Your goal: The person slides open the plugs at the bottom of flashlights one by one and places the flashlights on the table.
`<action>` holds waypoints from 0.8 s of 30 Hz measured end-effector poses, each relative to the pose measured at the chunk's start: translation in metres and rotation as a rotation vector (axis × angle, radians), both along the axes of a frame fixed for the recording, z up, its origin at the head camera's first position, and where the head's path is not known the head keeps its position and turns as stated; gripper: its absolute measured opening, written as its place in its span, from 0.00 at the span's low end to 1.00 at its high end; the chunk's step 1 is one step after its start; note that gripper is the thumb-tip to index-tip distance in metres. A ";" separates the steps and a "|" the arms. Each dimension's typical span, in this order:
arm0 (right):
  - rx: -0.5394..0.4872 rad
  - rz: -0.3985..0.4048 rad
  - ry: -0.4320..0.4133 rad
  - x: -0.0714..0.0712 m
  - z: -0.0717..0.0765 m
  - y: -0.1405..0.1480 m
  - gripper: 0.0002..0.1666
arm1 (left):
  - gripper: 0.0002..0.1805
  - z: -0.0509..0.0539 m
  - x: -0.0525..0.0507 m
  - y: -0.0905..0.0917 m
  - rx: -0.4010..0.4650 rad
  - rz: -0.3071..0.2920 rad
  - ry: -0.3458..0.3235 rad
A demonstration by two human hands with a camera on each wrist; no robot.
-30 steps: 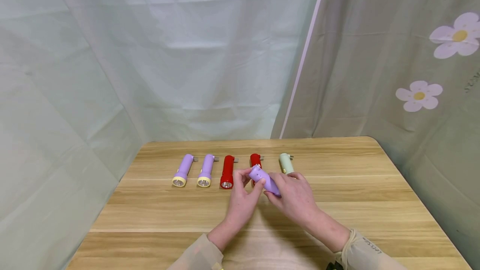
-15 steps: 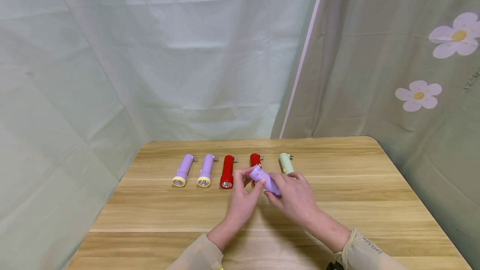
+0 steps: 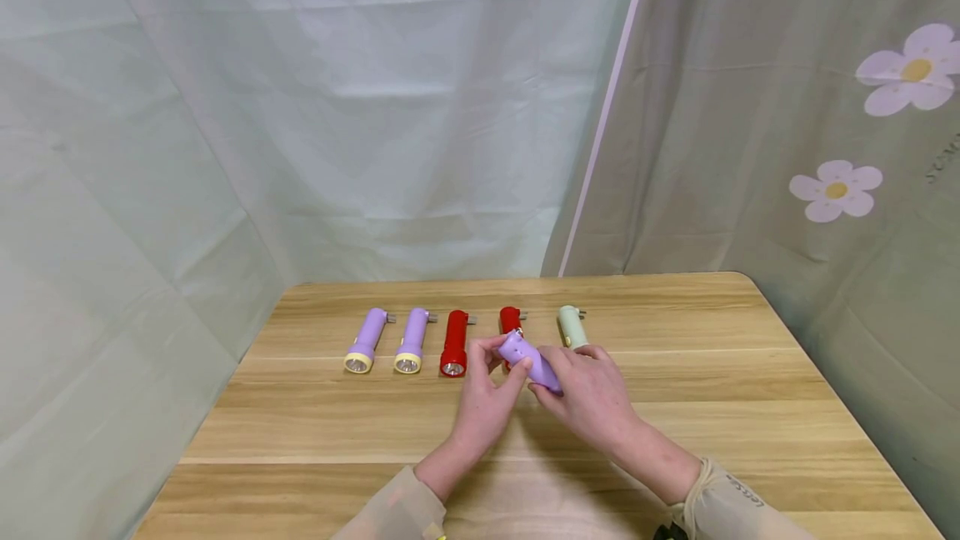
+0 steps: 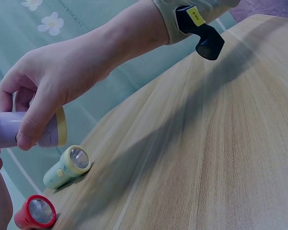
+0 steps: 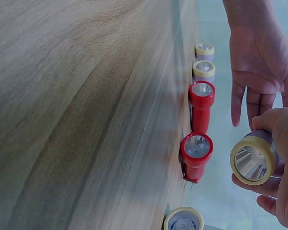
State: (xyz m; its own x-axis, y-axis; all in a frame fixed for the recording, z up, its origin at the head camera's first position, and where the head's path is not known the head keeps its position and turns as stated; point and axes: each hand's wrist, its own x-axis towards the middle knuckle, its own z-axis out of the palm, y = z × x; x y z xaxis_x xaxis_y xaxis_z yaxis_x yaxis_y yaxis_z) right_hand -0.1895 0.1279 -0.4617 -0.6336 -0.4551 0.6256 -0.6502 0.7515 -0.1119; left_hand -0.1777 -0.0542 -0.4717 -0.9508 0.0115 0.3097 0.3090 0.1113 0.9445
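Observation:
A light purple flashlight (image 3: 534, 363) is held tilted above the table, its tail end up and to the left. My left hand (image 3: 483, 407) pinches that tail end between thumb and forefinger. My right hand (image 3: 596, 398) grips the flashlight's head end from the right, covering much of it. In the left wrist view, the right thumb and fingers hold the purple body beside its yellow rim (image 4: 62, 127). The right wrist view looks into the flashlight's lens (image 5: 251, 163), which appears unlit. Behind the hands, a red flashlight (image 3: 511, 319) and a pale green flashlight (image 3: 572, 326) are partly hidden.
On the wooden table (image 3: 315, 440), flashlights with metal plug prongs lie in a row: a purple flashlight (image 3: 370, 336), another purple flashlight (image 3: 414, 336), a red flashlight (image 3: 454, 340), then the two behind my hands. A pale curtain (image 3: 420, 107) hangs around the table.

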 end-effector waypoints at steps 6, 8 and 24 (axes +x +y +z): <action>0.004 -0.004 -0.002 0.000 -0.001 0.000 0.27 | 0.25 0.000 0.000 0.000 0.003 -0.002 -0.007; 0.004 -0.003 -0.004 0.000 -0.001 0.000 0.27 | 0.25 0.001 0.001 0.000 0.002 -0.003 -0.007; 0.001 0.002 -0.014 0.002 0.000 0.000 0.27 | 0.24 -0.001 0.001 -0.001 -0.007 0.000 0.000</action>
